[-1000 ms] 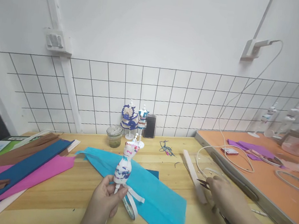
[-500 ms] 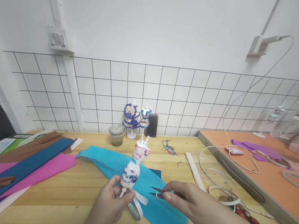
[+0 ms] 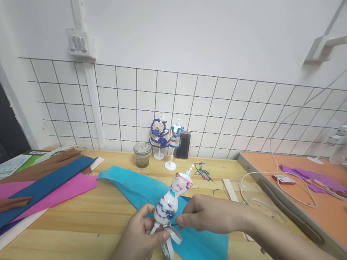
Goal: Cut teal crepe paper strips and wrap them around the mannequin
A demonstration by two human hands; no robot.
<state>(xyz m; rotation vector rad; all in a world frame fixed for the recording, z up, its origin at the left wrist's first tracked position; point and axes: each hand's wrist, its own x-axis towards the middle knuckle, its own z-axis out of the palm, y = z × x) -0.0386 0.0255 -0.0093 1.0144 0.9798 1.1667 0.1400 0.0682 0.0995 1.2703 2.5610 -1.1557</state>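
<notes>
My left hand (image 3: 138,239) is closed around the stem of a small white dress form (image 3: 167,206), which is marked with pink, red and blue and tilts to the right. A roll of white tape (image 3: 169,252) hangs below the form, its loose strip (image 3: 174,234) sticking out by my thumb. My right hand (image 3: 197,215) is closed on dark tweezers (image 3: 174,224). Only their tips show, close to the base of the form; the rest is hidden by my fingers. Under both hands lies a turquoise crepe paper sheet (image 3: 207,255).
Folded coloured paper strips (image 3: 39,190) lie at left. At the back stand a lidded glass jar (image 3: 142,155), a blue-dressed form (image 3: 159,136), another small form (image 3: 174,145) and a dark block (image 3: 183,145). Thread scraps (image 3: 203,172) lie nearby. A white cable (image 3: 275,140) runs onto an orange board (image 3: 327,203).
My right hand has brought the tweezers left to the base of the dress form. The form now leans more to the right. The whole view has shifted slightly.
</notes>
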